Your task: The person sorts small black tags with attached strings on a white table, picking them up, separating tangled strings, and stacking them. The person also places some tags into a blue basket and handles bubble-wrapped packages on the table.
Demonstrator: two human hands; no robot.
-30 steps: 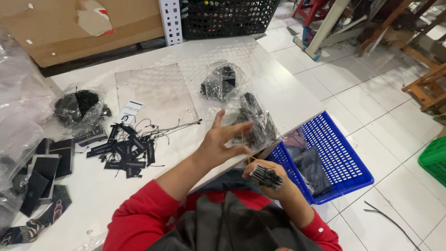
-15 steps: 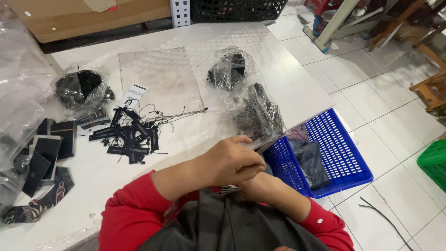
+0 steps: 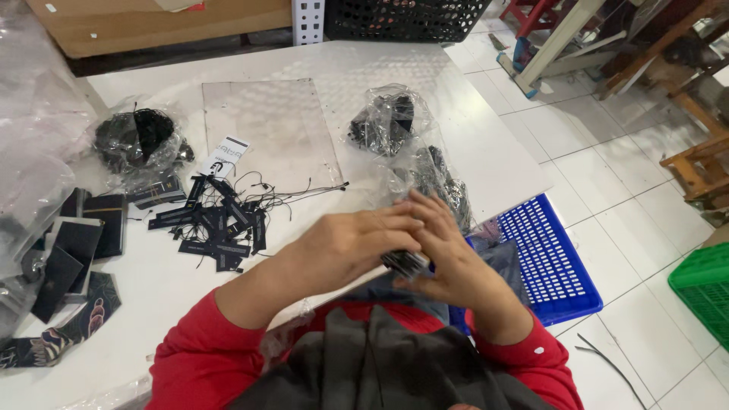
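Both hands meet over the front edge of the white table [image 3: 456, 121]. My left hand [image 3: 345, 244] curls over a small black bundle of tags [image 3: 405, 263], and my right hand [image 3: 448, 258] cups the same bundle from below and the right. Just beyond my fingers lies a clear plastic bag with black items [image 3: 437, 178]. A pile of loose black tags with strings [image 3: 220, 220] lies on the table to the left of my left forearm. Both sleeves are red.
A second clear bag of black items [image 3: 387, 121] and a third [image 3: 140, 140] lie farther back. Black cards [image 3: 68, 250] sit at the left edge. A blue basket [image 3: 550, 258] stands below the table on the right, a green crate [image 3: 702, 292] farther right.
My left hand has come back from the plastic bag to my right hand, and both now close around the black bundle near my body.
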